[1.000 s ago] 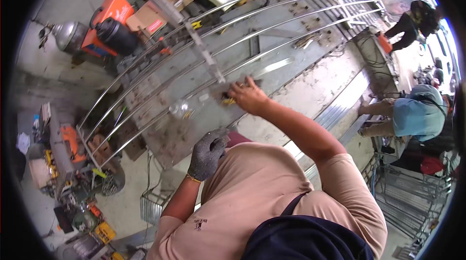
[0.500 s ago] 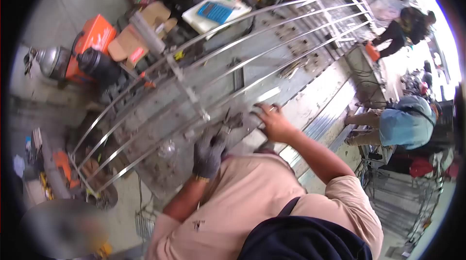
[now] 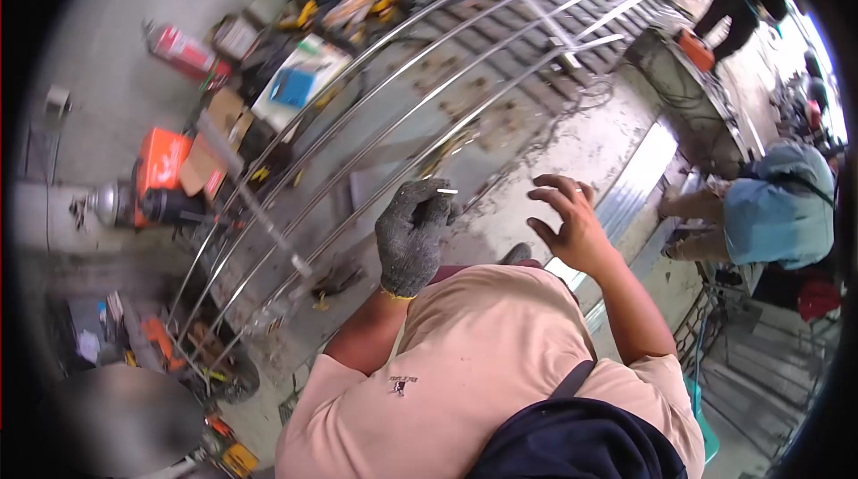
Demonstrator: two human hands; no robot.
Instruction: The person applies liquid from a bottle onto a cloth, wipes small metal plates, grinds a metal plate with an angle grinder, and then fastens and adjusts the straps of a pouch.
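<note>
My left hand (image 3: 413, 238) wears a grey knit glove with a yellow cuff. Its fingers are pinched on a small white stick (image 3: 447, 191), too small to name more exactly. To its right, my bare right hand (image 3: 572, 222) is raised with fingers spread and nothing in it; a ring shows on one finger. Beyond both hands lies a long curved metal railing frame (image 3: 393, 113) of parallel shiny bars, resting on a grey worktable (image 3: 375, 162). A dark crumpled item with yellow at its edge (image 3: 340, 282), possibly a glove, is on the table left of my gloved hand.
At the far left stand an orange box (image 3: 163, 157), cardboard (image 3: 225, 114) and a red fire extinguisher (image 3: 186, 52). A blue item (image 3: 291, 87) sits on a white surface. Flat metal strips (image 3: 635, 180) run to the right. A person in blue (image 3: 773, 206) bends over there; another (image 3: 737, 5) is farther back.
My hands have drawn apart and come up from the table. The white stick now shows in my gloved fingers. The camera view has shifted and turned.
</note>
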